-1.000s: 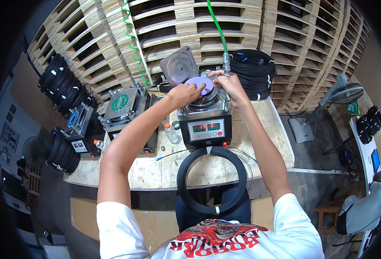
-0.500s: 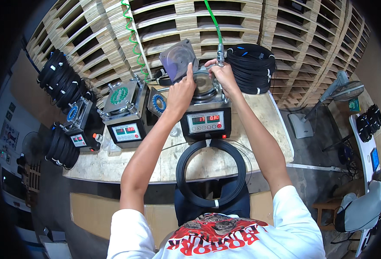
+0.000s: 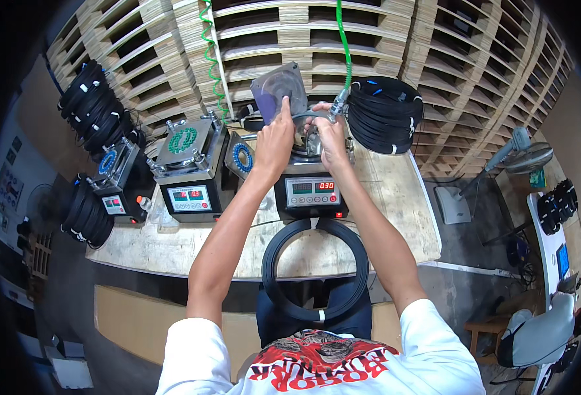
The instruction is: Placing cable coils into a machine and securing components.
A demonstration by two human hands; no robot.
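- The left hand [image 3: 274, 141] has risen from the machine top; its fingertip now presses the raised grey lid [image 3: 278, 89].
- The right hand [image 3: 326, 135] stays clenched around the air nozzle [image 3: 336, 105] over the machine [image 3: 311, 191].

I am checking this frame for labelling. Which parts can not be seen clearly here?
Head view only:
- Top of the middle machine: hidden by the left hand and right hand.
- What the right fingers pinch: too small to tell.
- Inside face of the raised lid: blurred by glare.
- Lower part of the cable loop: it hangs below the table edge, against the person's dark lap.
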